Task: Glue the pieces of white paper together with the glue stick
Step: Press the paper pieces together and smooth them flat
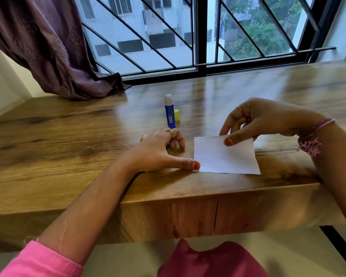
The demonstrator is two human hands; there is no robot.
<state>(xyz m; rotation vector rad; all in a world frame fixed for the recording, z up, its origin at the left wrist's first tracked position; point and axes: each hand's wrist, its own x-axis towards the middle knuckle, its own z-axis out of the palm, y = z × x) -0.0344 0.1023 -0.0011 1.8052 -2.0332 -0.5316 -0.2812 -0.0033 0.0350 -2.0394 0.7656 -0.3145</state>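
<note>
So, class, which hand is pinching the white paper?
The right hand pinches the white paper at its far edge; the left hand lies on the table.

Wooden table (68,136) by a barred window (200,33), purple curtain (54,47) bunched at the left onto the tabletop. Glue stick (169,111) stands upright mid-table, blue barrel, white glue exposed — its yellow cap (177,115) sits on the table just behind it, touching or nearly so. White paper (226,156) lies near the front edge. Right hand (262,118) pinches the paper's far edge, thumb on top, ring on one finger, pink thread bracelet (316,136) at the wrist. Left hand (158,150) rests on the table beside the paper — thumb tip at its left corner, other fingers curled loosely, ring visible. Pink sleeve (38,260) bottom left.
</note>
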